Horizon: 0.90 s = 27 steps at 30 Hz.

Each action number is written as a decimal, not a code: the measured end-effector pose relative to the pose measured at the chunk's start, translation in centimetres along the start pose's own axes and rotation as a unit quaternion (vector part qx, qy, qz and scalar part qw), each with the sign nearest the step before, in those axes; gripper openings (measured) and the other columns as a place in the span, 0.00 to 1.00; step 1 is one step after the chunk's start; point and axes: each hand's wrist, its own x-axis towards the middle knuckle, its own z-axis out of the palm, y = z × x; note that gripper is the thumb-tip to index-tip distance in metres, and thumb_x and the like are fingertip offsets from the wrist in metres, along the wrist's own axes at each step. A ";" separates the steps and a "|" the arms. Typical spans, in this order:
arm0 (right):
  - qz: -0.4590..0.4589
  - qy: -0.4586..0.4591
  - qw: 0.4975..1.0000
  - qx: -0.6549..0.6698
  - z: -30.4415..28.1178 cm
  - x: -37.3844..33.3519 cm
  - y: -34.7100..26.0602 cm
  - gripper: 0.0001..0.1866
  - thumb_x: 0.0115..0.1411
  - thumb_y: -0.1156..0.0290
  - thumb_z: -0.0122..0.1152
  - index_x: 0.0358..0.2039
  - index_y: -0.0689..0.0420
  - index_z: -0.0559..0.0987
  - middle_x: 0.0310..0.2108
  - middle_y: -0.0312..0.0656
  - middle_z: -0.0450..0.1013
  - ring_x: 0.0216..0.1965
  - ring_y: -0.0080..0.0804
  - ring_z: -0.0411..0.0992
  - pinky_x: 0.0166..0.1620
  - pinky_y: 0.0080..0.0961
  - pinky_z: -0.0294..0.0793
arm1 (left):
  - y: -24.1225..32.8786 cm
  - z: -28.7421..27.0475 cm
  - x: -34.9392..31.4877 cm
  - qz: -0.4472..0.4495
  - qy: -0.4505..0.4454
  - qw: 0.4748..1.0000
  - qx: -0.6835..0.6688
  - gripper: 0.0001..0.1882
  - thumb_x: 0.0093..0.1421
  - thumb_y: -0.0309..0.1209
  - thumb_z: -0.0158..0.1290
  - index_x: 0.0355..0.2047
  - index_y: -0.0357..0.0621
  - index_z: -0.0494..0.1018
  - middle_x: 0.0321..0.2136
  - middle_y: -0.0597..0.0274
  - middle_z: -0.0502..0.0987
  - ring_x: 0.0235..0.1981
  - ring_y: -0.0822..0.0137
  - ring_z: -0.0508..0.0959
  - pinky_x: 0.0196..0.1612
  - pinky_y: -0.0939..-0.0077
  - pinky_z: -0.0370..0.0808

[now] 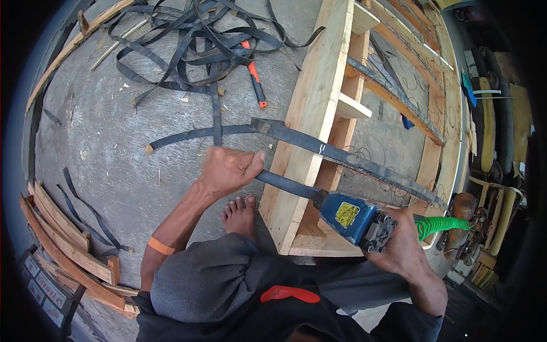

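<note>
My left hand (228, 168) is closed in a fist around a dark webbing strap (288, 186), pulled straight over the near end of a wooden frame (296, 211). My right hand (401, 245) grips a blue air stapler (350, 216) with a yellow label. Its nose rests at the strap, over the frame's inner edge; the exact contact point is hidden. A green coiled hose (441, 226) runs off from behind the right hand. Just beyond, another webbing strap (353, 159) crosses the frame, its loose end lying on the floor at the left.
A tangle of dark webbing (194, 51) lies on the floor ahead, beside a hammer with a red and black handle (256, 85). Curved wooden pieces (74, 245) are stacked at the left. Coil springs and slats fill the frame's far part. My bare foot (239, 216) is near its corner.
</note>
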 end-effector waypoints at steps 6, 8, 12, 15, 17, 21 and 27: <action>-0.006 -0.012 0.998 -0.062 0.2 1.3 -1.1 0.29 0.46 0.66 0.77 0.50 0.57 0.82 0.25 0.55 0.79 0.29 0.56 0.79 0.32 0.42 0.78 | -0.8 1.3 -0.4 -0.028 0.006 0.999 -0.021 0.23 0.65 0.34 0.57 0.12 0.42 0.71 0.10 0.59 0.71 0.09 0.59 0.72 0.14 0.66 0.66; -0.007 -0.016 0.998 -0.061 0.5 1.2 -0.7 0.28 0.46 0.67 0.77 0.49 0.59 0.82 0.25 0.55 0.79 0.29 0.57 0.79 0.33 0.42 0.78 | -1.1 1.4 -0.5 -0.037 0.015 0.999 -0.021 0.23 0.65 0.34 0.57 0.12 0.42 0.71 0.09 0.59 0.71 0.09 0.59 0.72 0.14 0.66 0.66; 0.015 -0.037 0.996 -0.085 0.4 1.6 -1.3 0.28 0.44 0.68 0.77 0.48 0.61 0.82 0.26 0.56 0.79 0.29 0.56 0.80 0.34 0.41 0.78 | -1.9 1.8 -1.0 -0.056 0.020 0.998 -0.031 0.22 0.66 0.31 0.57 0.13 0.40 0.71 0.09 0.58 0.68 0.08 0.59 0.69 0.15 0.65 0.65; 0.017 -0.033 0.995 -0.091 0.0 1.6 -1.7 0.29 0.43 0.70 0.77 0.48 0.61 0.82 0.27 0.55 0.79 0.30 0.55 0.80 0.36 0.40 0.78 | -1.9 1.8 -0.9 -0.055 0.026 0.997 -0.044 0.22 0.66 0.30 0.56 0.13 0.38 0.72 0.08 0.57 0.68 0.07 0.60 0.68 0.14 0.66 0.64; 0.026 -0.046 0.994 -0.092 -0.3 1.3 -1.5 0.32 0.40 0.73 0.77 0.50 0.60 0.81 0.29 0.54 0.79 0.31 0.54 0.79 0.42 0.39 0.77 | -2.1 2.2 -0.9 -0.045 0.030 0.997 -0.048 0.22 0.65 0.30 0.57 0.13 0.38 0.72 0.08 0.57 0.68 0.07 0.61 0.68 0.14 0.66 0.64; 0.012 -0.040 0.997 -0.071 0.9 0.0 1.0 0.30 0.40 0.75 0.75 0.47 0.62 0.80 0.28 0.52 0.78 0.30 0.53 0.79 0.40 0.37 0.77 | -1.9 2.5 -0.6 -0.057 0.035 0.996 -0.065 0.22 0.65 0.30 0.57 0.13 0.38 0.71 0.08 0.57 0.68 0.07 0.62 0.68 0.14 0.66 0.63; -0.025 -0.018 0.999 -0.041 1.5 0.9 0.9 0.21 0.43 0.74 0.73 0.40 0.65 0.80 0.25 0.52 0.77 0.26 0.54 0.78 0.33 0.35 0.77 | -2.1 2.7 -0.7 -0.054 0.027 0.996 -0.069 0.23 0.65 0.29 0.57 0.12 0.36 0.71 0.07 0.57 0.67 0.06 0.63 0.67 0.13 0.66 0.62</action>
